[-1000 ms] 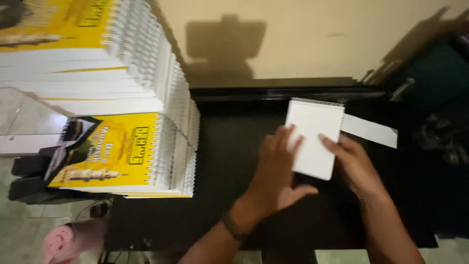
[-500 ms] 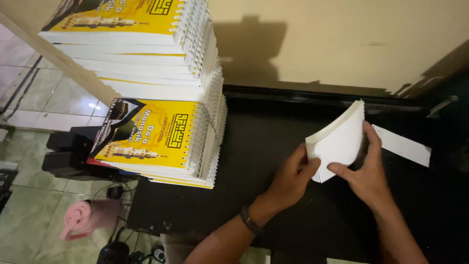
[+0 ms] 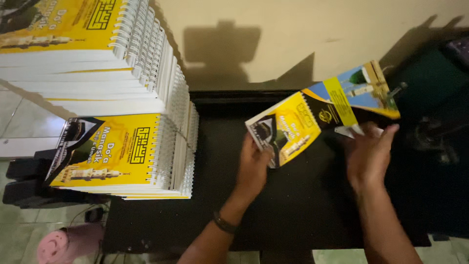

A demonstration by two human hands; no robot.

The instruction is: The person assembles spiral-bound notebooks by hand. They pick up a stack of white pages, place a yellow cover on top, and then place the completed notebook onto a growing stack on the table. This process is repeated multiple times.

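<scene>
1. Booklet cover, yellow and blue, is held up over the black counter; its far corner is blurred.
2. Its long side is tilted from lower left up to upper right.
3. Its lower left end is pinched by the left hand.
4. The right hand is spread below its right end; touch cannot be told.
5. Stacks of spiral booklets are piled to the left.

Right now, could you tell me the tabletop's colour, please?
Black, clearest in the head view: the tabletop.
</scene>
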